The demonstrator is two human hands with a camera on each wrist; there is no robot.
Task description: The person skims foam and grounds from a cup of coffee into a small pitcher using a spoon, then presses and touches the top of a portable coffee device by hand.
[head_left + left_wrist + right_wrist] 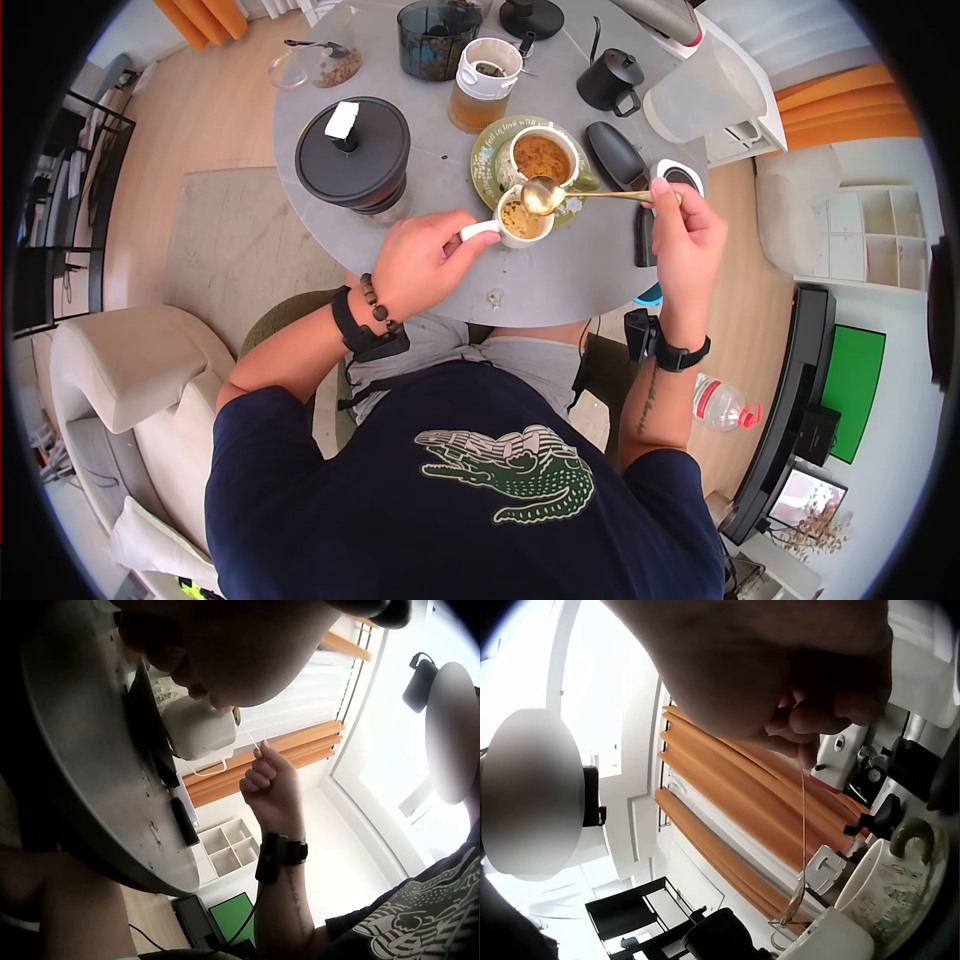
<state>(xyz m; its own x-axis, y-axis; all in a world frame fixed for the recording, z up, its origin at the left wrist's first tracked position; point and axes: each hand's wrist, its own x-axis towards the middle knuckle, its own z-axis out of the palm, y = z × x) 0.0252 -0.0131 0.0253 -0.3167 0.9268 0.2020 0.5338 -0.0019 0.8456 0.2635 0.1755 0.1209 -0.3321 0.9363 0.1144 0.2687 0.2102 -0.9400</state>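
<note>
My left hand [425, 262] grips the handle of a small white cup [508, 238] with brown, foamy liquid inside. Between the thumb and fingers of my right hand [690, 235] is the handle of a gold spoon [610, 194], whose bowl is over the small cup's far rim. Just behind, a larger patterned cup [885, 892] of brown, frothy coffee stands on a green saucer [486, 165] with white lettering. From the left wrist view, the small white cup [196, 729] is held above the table, beneath my left hand.
A black-lidded grinder-like container [352, 160] stands left on the grey table [440, 300]. Behind the saucer is a glass server [478, 108] with a white dripper. A black kettle [610, 80], a dark oval object [614, 155] and a clear bin [705, 90] are right.
</note>
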